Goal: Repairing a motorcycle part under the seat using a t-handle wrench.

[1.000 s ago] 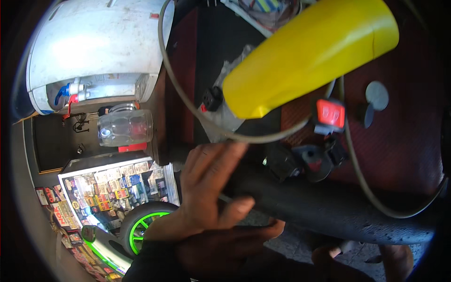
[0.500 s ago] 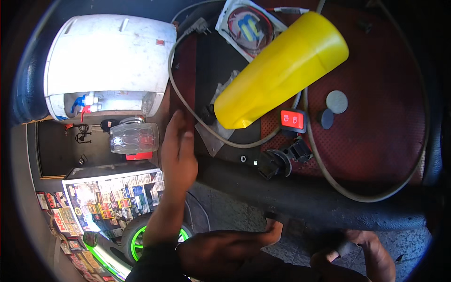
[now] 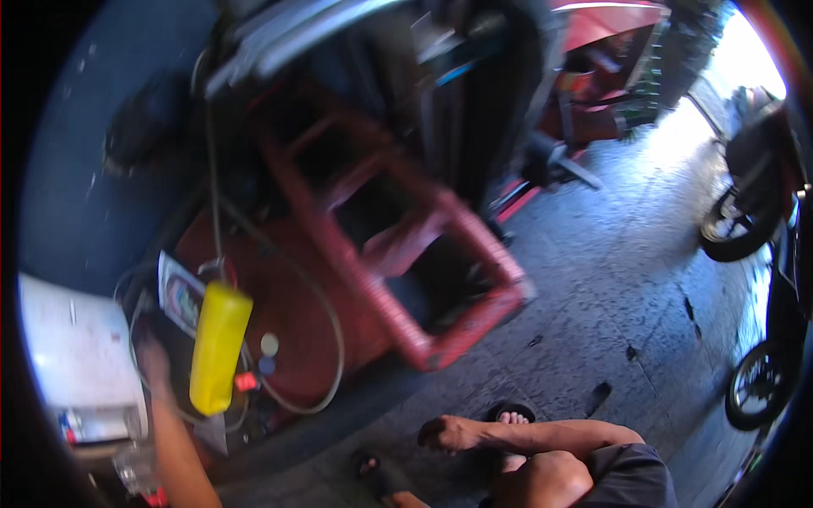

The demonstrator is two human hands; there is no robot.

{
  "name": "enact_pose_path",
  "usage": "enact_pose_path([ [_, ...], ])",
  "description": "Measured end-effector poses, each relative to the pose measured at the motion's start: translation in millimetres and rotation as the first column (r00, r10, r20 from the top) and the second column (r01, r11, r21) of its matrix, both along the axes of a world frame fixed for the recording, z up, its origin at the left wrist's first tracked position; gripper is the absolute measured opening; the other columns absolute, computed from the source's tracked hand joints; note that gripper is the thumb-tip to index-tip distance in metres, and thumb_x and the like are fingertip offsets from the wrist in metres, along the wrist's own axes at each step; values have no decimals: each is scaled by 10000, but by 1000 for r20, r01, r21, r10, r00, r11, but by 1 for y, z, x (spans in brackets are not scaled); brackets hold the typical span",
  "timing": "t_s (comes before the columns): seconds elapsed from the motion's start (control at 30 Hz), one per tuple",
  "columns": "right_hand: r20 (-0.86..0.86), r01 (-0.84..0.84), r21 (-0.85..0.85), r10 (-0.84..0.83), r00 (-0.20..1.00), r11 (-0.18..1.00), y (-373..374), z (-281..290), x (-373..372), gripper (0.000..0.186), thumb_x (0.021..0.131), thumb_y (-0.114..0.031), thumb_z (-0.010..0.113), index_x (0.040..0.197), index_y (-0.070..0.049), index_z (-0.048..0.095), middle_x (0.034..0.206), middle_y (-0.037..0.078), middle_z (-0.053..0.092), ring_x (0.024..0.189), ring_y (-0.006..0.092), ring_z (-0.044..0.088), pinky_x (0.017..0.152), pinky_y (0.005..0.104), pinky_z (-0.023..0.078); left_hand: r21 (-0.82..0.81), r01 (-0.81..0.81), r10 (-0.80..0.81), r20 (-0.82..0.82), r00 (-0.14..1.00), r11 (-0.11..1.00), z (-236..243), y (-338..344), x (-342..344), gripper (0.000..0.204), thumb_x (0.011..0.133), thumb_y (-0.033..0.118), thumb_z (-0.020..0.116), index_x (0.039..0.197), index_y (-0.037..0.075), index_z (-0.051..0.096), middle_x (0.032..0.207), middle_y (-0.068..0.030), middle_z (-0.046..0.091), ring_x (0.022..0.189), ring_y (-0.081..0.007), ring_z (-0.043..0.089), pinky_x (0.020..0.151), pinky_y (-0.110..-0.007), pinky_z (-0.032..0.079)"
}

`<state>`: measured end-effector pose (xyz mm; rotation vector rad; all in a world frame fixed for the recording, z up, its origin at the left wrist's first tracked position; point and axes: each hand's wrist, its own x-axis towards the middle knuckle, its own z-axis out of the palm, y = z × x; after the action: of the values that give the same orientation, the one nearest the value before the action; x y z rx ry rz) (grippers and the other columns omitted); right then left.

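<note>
My left hand (image 3: pixel 154 360), smeared by motion, reaches between the white water dispenser (image 3: pixel 72 339) and the yellow plastic cylinder (image 3: pixel 220 347); its grip is unclear. Near that cylinder lie a white-edged package (image 3: pixel 178 288), a red switch piece (image 3: pixel 247 381), two round discs (image 3: pixel 269 343), a clear bag (image 3: pixel 213 434) and a looping cable (image 3: pixel 339 339). My right hand (image 3: pixel 447 433) hangs by my knee with fingers curled; what they hold, if anything, is hidden.
A red metal rack (image 3: pixel 474 237) stands beside the red padded surface (image 3: pixel 305 372), under a blurred dark machine. A red motor vehicle (image 3: pixel 601 25) is at upper right, dark motorbikes (image 3: pixel 745 195) at right. A clear mug (image 3: pixel 131 466) is at lower left. My sandalled feet (image 3: pixel 512 415) are on the tiled floor.
The view has swung up and to the right, bringing the rack and motorbikes in and shifting the bench items to lower left. My left hand has reached further along beside the dispenser.
</note>
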<state>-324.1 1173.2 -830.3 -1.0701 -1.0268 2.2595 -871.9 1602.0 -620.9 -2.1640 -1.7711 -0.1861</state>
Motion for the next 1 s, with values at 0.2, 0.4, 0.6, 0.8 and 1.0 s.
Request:
enact_pose_path([
  [0.2,199,247,-205,-207,958,947,-16,10,55,316,919,-260,539,1115,-63,689,826,28,606,636,137,554,569,287,470,-9,-62,63,168,984,998,-14,-64,175,391,835,-3,452,1184,-121,585,1181,-310,564,1107,-453,547,996,-494,415],
  [0.4,208,335,-247,-288,935,909,10,34,60,265,919,-220,582,1088,-44,687,772,17,576,617,119,538,539,278,449,71,-220,209,127,969,973,-17,-59,185,544,964,184,485,1403,-120,384,1398,-379,411,1346,-475,377,1160,-463,257],
  [0.6,195,346,-232,-305,932,909,25,42,56,223,934,-210,592,1040,-31,673,699,0,542,570,118,509,497,273,406,-100,-199,219,265,939,975,-15,-43,168,444,948,137,473,1323,-99,499,1336,-363,490,1295,-461,438,1115,-461,327],
  [0.8,203,494,-300,-452,869,816,11,39,61,200,932,-179,604,1051,-23,643,841,64,619,699,159,609,644,291,539,-44,-142,146,133,980,989,0,-110,157,375,839,-29,481,1193,-125,554,1101,-334,601,1047,-472,588,940,-480,468],
  [1.0,118,477,-398,-471,874,784,4,54,62,215,954,-191,583,1060,-16,650,956,82,656,795,160,640,737,294,544,-61,-31,39,125,991,998,35,-157,186,238,788,-57,501,997,-89,611,952,-282,604,924,-487,576,823,-514,453],
])
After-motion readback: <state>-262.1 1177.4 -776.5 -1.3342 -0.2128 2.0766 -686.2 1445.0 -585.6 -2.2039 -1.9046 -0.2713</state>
